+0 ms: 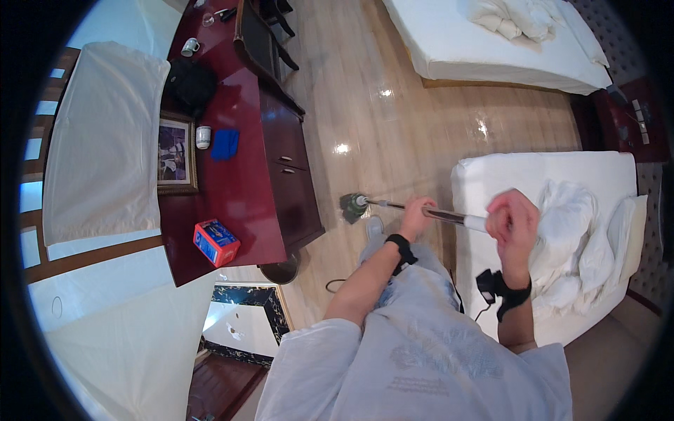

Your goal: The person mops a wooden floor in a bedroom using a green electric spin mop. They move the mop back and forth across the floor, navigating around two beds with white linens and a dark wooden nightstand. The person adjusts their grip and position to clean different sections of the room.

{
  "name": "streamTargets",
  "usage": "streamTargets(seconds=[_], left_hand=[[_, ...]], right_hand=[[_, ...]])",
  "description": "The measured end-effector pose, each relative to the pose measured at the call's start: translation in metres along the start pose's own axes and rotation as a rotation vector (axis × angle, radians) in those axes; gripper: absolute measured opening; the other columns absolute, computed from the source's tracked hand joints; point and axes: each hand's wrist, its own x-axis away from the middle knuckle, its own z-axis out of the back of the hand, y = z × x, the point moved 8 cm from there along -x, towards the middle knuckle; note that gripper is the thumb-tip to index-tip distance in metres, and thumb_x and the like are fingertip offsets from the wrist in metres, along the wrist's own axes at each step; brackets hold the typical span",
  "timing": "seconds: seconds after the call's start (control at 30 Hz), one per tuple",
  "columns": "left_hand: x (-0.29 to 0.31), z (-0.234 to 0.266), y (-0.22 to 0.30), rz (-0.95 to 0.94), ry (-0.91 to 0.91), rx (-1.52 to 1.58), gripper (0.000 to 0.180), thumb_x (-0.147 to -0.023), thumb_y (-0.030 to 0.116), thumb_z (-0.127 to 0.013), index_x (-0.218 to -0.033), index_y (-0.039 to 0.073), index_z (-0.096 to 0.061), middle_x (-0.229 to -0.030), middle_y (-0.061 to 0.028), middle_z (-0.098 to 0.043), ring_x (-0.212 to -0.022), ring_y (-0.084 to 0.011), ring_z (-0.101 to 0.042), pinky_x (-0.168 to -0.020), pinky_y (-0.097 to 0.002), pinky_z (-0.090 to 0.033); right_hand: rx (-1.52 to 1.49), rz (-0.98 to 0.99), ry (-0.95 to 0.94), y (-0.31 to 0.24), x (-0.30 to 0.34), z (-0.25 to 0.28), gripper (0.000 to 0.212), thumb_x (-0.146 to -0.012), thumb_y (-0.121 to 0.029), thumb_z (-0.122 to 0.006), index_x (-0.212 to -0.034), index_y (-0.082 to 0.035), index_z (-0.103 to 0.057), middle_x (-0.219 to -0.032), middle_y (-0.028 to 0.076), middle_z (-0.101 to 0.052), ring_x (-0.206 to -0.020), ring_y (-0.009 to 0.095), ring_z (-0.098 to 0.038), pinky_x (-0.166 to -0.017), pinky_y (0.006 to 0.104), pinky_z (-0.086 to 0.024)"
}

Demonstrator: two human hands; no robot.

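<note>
A mop with a metal pole [445, 215] slants across the middle of the view. Its dark green head [353, 207] rests on the wood floor, close to the front of a dark red cabinet. Partway along the pole, my left hand [415, 216] is closed around it. My right hand [513, 219] is curled at the pole's white upper end, its fingers partly hiding the tip. Both wrists wear black straps, and a small black device sits at the right one. One of my shoes [375, 226] shows just beside the mop head.
The red desk [246, 189] at left bears a red-and-blue box [216, 243], a blue cloth [225, 144], a framed picture [175, 151] and a black bag [190, 85]. A chair [256, 45] stands by it. Two white beds [484, 182] with rumpled bedding fill the right side.
</note>
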Motion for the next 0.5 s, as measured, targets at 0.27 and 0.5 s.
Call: streamTargets(seconds=[0.27,0.5], left_hand=[[-0.005,-0.072,0.056,-0.039,-0.193,0.226,0.012,-0.066,0.004,-0.062,-0.077,0.007,-0.058,-0.077,-0.0141,-0.056,-0.081,-0.0342,-0.054,-0.073,-0.0405,-0.043],[-0.007,-0.014,0.031,-0.216,-0.397,0.304,0.015,-0.064,-0.002,-0.055,-0.078,0.003,-0.054,-0.069,-0.0134,-0.056,-0.072,-0.0331,-0.054,-0.064,-0.0384,-0.044]], right_hand=[[0.368,0.183,0.225,-0.033,0.051,0.004,0.030,-0.093,-0.014,-0.041,-0.074,0.003,-0.058,-0.049,-0.005,-0.038,-0.042,0.002,-0.031,-0.041,0.0214,-0.020],[0.625,0.186,-0.096,-0.010,0.064,-0.115,0.018,-0.083,-0.006,-0.049,-0.074,-0.002,-0.063,-0.055,0.009,-0.054,-0.045,0.016,-0.050,-0.045,0.0273,-0.037]])
